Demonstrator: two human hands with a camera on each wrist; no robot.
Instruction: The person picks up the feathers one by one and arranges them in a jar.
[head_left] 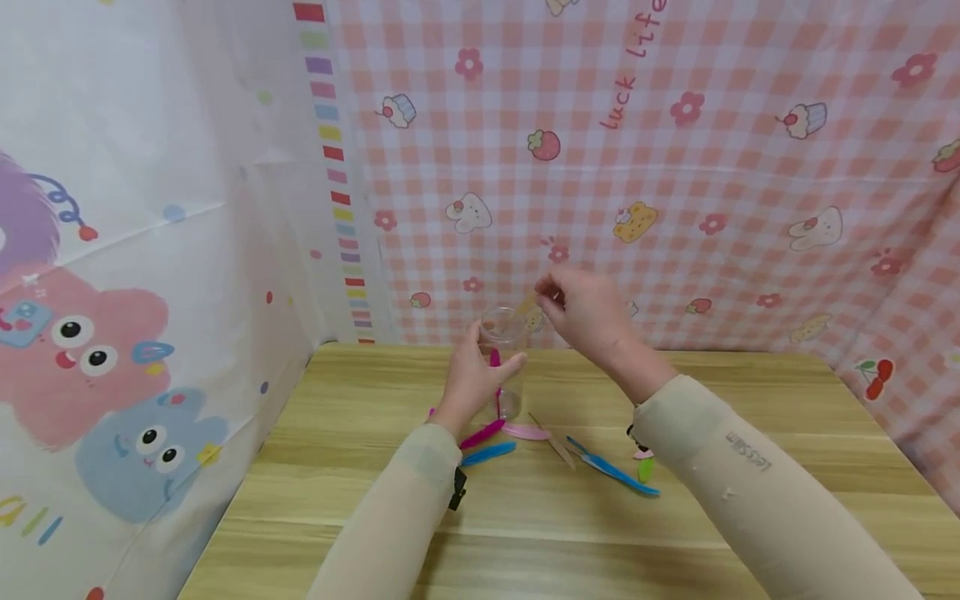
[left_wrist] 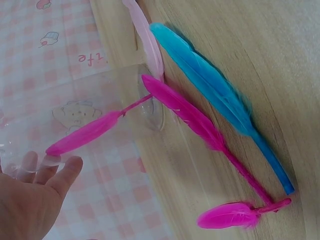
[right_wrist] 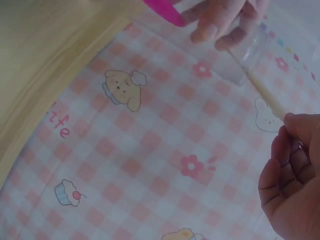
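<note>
A tall clear plastic container (head_left: 512, 398) stands upright near the table's back edge. My left hand (head_left: 472, 375) holds it round the upper part, the thumb on the near side. Inside leans a magenta feather (left_wrist: 87, 134), seen through the wall. Above and right of the rim, my right hand (head_left: 588, 312) pinches a pale yellow feather (right_wrist: 265, 97) between thumb and forefinger. Its quill end points down into the container's mouth in the right wrist view.
On the wooden table (head_left: 525, 525) lie another magenta feather (left_wrist: 187, 115), a small magenta one (left_wrist: 230, 216), a blue feather (left_wrist: 205, 82), a light pink one (head_left: 527, 432), a beige one (head_left: 561, 450), another blue one (head_left: 618, 475) and a green one (head_left: 646, 471). A checked cloth (head_left: 465, 167) hangs behind.
</note>
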